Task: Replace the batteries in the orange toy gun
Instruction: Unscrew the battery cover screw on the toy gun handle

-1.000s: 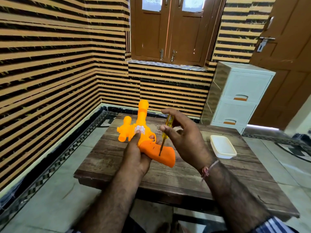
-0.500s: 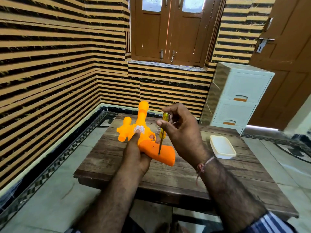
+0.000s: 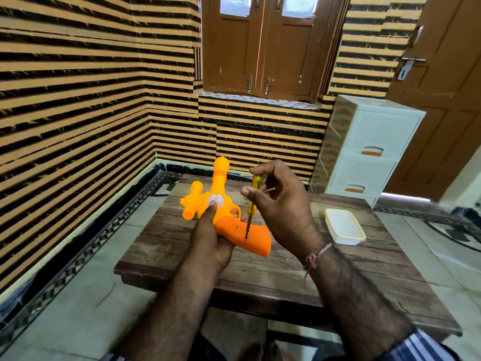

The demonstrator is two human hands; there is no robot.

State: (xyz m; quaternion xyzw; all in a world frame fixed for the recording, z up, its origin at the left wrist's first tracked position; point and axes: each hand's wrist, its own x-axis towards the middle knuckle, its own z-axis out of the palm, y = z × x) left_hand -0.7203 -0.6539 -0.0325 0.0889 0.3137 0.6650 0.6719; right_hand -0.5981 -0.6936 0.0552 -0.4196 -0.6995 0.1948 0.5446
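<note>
Striped walls all round, and I'm at a low wooden table (image 3: 260,269) with a white tub (image 3: 343,226) sitting off to the right on it. My left hand (image 3: 210,235) grips the orange gun (image 3: 229,217) from underneath, held just above the tabletop, thumb up on the sticker, barrel pointing away from me. My right hand (image 3: 281,204) pinches a yellow screwdriver (image 3: 251,201) by the handle, near upright, tip down on the grip. Looks like it's in a screw hole, but it's too small to be sure. White drawers (image 3: 374,149) stand behind the table.
</note>
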